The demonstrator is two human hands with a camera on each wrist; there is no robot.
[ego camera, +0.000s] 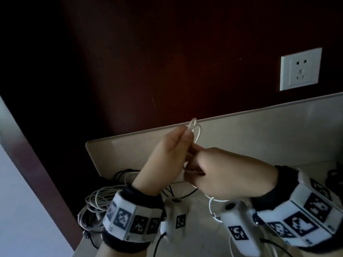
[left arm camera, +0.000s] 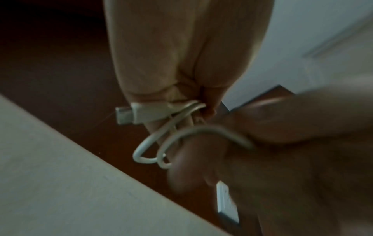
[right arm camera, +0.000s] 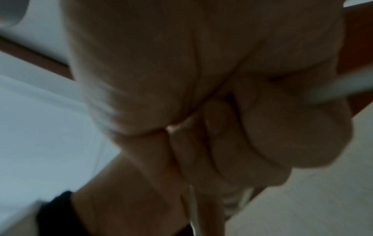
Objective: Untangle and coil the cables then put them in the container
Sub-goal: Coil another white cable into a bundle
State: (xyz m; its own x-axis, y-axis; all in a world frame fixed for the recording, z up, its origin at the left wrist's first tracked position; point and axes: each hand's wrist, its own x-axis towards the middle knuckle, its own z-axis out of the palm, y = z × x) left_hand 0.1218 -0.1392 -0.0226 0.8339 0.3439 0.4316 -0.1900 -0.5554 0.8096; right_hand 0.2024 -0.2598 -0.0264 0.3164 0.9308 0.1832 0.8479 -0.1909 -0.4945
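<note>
white cable (ego camera: 195, 131), dark red-brown wall (ego camera: 167, 52)

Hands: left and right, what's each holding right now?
Left hand: pinches the white cable loops.
Right hand: fingers curled round the same white cable.

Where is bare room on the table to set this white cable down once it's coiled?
The table looks bare right of the hands, between its raised back edge and the dark cords at the far right. It is crowded at the left: the grey cable bundle and a black cable lie under the left hand. The white cable hangs below the right hand.
</note>
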